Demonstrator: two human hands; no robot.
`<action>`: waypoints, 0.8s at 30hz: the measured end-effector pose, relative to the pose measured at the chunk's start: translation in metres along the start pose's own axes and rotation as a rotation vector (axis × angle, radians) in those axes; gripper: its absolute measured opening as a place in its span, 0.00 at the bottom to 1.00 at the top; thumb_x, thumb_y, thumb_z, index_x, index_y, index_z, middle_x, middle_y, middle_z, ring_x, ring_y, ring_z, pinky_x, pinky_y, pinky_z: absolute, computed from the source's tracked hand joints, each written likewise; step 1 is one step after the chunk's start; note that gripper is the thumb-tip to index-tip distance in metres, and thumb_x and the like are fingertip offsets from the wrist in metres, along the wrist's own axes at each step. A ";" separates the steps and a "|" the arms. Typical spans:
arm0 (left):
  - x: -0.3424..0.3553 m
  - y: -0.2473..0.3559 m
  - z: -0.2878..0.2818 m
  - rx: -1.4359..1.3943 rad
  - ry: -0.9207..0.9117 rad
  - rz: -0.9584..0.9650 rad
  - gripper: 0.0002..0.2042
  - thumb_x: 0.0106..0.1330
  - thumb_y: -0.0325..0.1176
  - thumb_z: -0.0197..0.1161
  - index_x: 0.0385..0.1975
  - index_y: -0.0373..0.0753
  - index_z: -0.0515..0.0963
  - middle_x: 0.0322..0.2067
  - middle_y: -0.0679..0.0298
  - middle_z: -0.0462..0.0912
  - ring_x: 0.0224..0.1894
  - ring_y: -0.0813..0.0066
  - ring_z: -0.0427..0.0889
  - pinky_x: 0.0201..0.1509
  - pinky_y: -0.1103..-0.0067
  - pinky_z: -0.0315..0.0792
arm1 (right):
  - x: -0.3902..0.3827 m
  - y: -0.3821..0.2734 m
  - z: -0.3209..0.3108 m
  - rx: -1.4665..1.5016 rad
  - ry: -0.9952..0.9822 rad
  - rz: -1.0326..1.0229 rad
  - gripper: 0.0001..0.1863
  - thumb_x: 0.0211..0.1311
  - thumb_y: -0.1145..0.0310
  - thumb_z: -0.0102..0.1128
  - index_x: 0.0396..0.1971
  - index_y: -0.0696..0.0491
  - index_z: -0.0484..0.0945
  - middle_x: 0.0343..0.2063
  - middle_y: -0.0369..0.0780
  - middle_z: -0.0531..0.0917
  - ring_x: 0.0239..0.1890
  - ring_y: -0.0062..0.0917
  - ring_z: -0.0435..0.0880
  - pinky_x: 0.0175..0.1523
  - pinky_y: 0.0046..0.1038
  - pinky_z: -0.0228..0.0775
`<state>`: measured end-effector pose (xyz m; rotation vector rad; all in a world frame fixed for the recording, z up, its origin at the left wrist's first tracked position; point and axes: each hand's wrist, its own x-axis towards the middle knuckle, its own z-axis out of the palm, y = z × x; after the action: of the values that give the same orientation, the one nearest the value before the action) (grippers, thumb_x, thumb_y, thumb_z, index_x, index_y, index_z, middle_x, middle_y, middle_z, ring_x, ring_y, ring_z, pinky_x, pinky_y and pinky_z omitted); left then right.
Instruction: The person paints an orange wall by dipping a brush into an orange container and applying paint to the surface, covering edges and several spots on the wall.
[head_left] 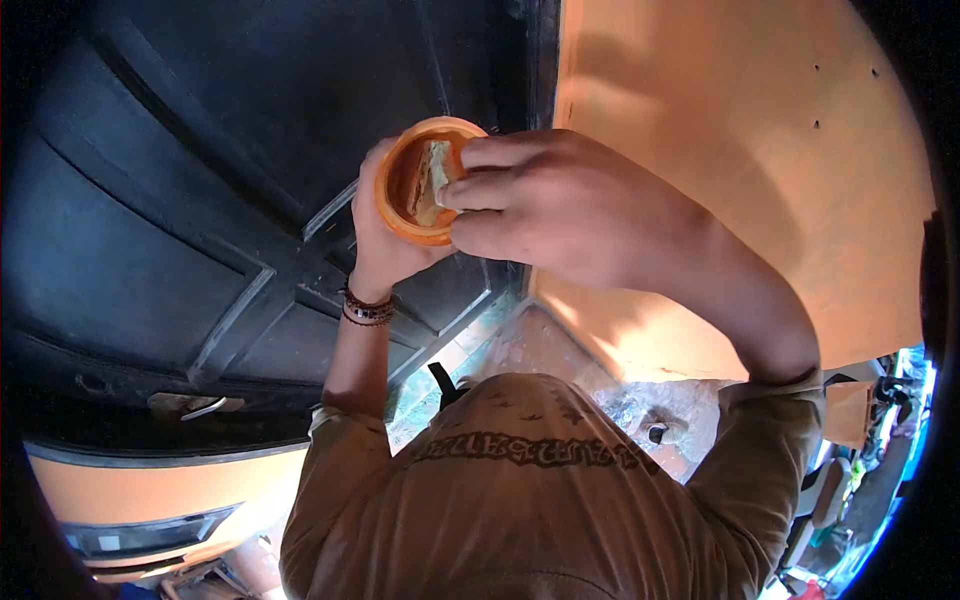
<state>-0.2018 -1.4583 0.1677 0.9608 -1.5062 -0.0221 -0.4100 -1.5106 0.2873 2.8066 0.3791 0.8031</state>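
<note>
My left hand (377, 232) is wrapped around the side of a round orange tub (404, 182), raised in front of the dark door. The tub's open mouth faces me, and its inner wall looks reddish-brown. Inside it stands a pale, yellowish, rough-edged piece (436, 172) that resembles a sponge; its exact kind is unclear. From the right, my right hand (565, 205) reaches over the rim, its fingers closed on the edge of that pale piece. The fingertips hide part of the piece and of the tub's right rim. Dark beaded bracelets (368, 307) circle my left wrist.
A dark panelled door (170, 190) with a metal handle (200, 406) fills the left side. An orange wall (720, 130) meets the dark frame (543, 70) on the right. Below lies a stained floor (545, 350). Assorted items crowd the lower right edge.
</note>
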 end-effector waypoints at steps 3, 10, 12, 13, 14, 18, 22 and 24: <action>0.004 0.011 -0.005 -0.012 -0.104 0.060 0.45 0.34 0.34 0.83 0.57 0.37 0.65 0.55 0.55 0.72 0.55 0.65 0.74 0.60 0.72 0.69 | 0.010 0.002 -0.003 -0.041 -0.090 -0.005 0.03 0.50 0.73 0.58 0.24 0.55 0.79 0.27 0.40 0.81 0.41 0.29 0.78 0.48 0.27 0.75; -0.002 0.009 -0.002 0.097 0.033 0.192 0.42 0.35 0.35 0.83 0.54 0.37 0.67 0.53 0.53 0.72 0.54 0.61 0.75 0.57 0.69 0.70 | 0.013 -0.007 0.001 -0.063 -0.084 0.121 0.05 0.51 0.71 0.59 0.28 0.56 0.78 0.28 0.41 0.82 0.42 0.30 0.79 0.48 0.28 0.75; -0.002 0.008 0.001 0.105 0.072 0.222 0.41 0.36 0.36 0.83 0.54 0.37 0.67 0.53 0.52 0.72 0.54 0.59 0.74 0.57 0.69 0.70 | 0.009 -0.015 0.005 -0.028 -0.037 0.205 0.07 0.51 0.71 0.58 0.29 0.57 0.78 0.29 0.42 0.81 0.41 0.31 0.79 0.49 0.28 0.75; -0.003 0.008 0.003 0.113 0.108 0.252 0.41 0.36 0.37 0.82 0.53 0.37 0.67 0.52 0.52 0.72 0.54 0.57 0.74 0.58 0.68 0.70 | 0.007 -0.018 0.008 -0.029 -0.037 0.202 0.07 0.51 0.71 0.58 0.29 0.57 0.78 0.29 0.42 0.81 0.41 0.31 0.79 0.49 0.28 0.75; -0.004 0.007 0.004 0.114 0.110 0.253 0.41 0.36 0.37 0.82 0.53 0.37 0.67 0.52 0.52 0.72 0.54 0.57 0.74 0.58 0.68 0.70 | 0.005 -0.021 0.012 0.024 0.002 0.200 0.08 0.46 0.72 0.60 0.28 0.57 0.76 0.29 0.41 0.80 0.41 0.31 0.78 0.47 0.29 0.75; -0.005 0.005 0.004 0.195 0.120 0.271 0.40 0.38 0.39 0.81 0.53 0.37 0.67 0.52 0.50 0.72 0.54 0.56 0.74 0.57 0.67 0.70 | 0.004 -0.024 0.004 0.122 0.097 0.051 0.09 0.42 0.72 0.62 0.25 0.56 0.74 0.31 0.40 0.78 0.40 0.32 0.77 0.46 0.30 0.74; 0.001 0.017 -0.001 0.157 0.094 0.227 0.42 0.37 0.39 0.82 0.54 0.36 0.66 0.51 0.52 0.73 0.54 0.57 0.74 0.57 0.68 0.70 | 0.011 -0.019 -0.011 -0.060 -0.013 0.021 0.07 0.51 0.69 0.57 0.29 0.56 0.78 0.34 0.37 0.79 0.48 0.25 0.74 0.50 0.27 0.75; 0.002 0.019 -0.003 0.196 0.090 0.280 0.42 0.36 0.39 0.82 0.54 0.36 0.66 0.50 0.52 0.74 0.54 0.57 0.74 0.56 0.68 0.70 | 0.011 -0.018 -0.004 -0.061 -0.014 0.025 0.07 0.50 0.70 0.58 0.28 0.56 0.78 0.33 0.40 0.80 0.47 0.27 0.77 0.49 0.28 0.75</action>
<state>-0.2095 -1.4455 0.1807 0.8839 -1.5673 0.3708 -0.4069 -1.4900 0.2915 2.7642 0.3126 0.7862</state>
